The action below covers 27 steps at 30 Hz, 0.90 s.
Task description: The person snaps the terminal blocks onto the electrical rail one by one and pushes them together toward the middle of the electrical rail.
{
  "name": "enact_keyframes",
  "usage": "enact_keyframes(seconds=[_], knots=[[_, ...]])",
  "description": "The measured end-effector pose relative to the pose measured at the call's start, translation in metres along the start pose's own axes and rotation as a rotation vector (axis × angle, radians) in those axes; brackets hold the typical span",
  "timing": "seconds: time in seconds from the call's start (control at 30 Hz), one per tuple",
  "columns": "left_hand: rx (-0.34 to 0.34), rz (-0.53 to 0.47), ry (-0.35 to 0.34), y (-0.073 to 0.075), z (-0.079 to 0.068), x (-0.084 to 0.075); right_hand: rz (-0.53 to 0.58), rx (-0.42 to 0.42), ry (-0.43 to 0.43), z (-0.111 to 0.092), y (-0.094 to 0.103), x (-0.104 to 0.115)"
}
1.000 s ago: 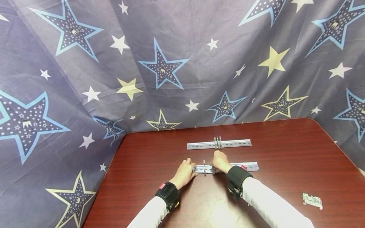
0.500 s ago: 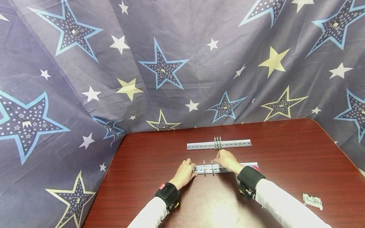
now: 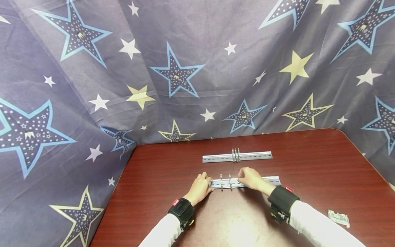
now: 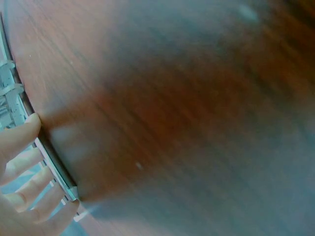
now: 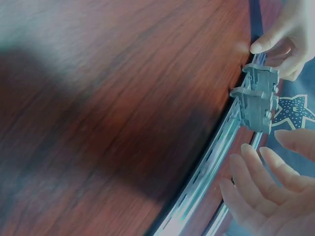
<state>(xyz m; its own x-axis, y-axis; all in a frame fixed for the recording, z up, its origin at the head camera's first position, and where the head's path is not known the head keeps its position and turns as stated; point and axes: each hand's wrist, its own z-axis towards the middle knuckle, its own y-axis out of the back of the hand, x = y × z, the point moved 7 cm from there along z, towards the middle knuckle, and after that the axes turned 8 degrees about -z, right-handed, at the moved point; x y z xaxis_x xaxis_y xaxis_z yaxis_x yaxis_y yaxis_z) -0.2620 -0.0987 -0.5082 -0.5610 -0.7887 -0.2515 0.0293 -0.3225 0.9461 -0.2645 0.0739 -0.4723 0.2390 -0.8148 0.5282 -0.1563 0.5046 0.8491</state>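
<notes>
A slotted metal DIN rail (image 3: 268, 180) lies on the table nearer the person, with two thin grey terminal blocks on it, one left (image 3: 221, 182) and one right (image 3: 230, 181). My left hand (image 3: 199, 187) grips the rail's left end; in the left wrist view its thumb (image 4: 32, 125) is at one edge and the fingers are on the other side. Just right of the blocks, my right hand (image 3: 251, 179) hovers over the rail. In the right wrist view that hand (image 5: 266, 191) has parted, loosely bent fingers with nothing between them, apart from the nearer block (image 5: 255, 109).
Farther back lies a second rail (image 3: 256, 155), carrying three terminal blocks (image 3: 236, 155) side by side. One loose terminal block (image 3: 338, 218) lies flat at the right, near the right sleeve. A star-patterned cloth (image 3: 191, 113) hangs behind the brown table (image 3: 160, 164).
My right hand has let go of the right terminal block and moved off to the right along the rail. The block remains standing on the rail. My left hand has kept its place.
</notes>
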Motion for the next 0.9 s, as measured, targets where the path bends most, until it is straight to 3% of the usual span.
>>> enact_keyframes(seconds=[0.57,0.9], knots=[[-0.004,-0.003,0.003,0.000,0.000,0.000,-0.049,-0.024,0.025,-0.031,0.015,-0.030],[0.001,-0.011,0.005,0.000,-0.001,0.000,-0.042,-0.026,0.088,-0.049,0.027,-0.046]])
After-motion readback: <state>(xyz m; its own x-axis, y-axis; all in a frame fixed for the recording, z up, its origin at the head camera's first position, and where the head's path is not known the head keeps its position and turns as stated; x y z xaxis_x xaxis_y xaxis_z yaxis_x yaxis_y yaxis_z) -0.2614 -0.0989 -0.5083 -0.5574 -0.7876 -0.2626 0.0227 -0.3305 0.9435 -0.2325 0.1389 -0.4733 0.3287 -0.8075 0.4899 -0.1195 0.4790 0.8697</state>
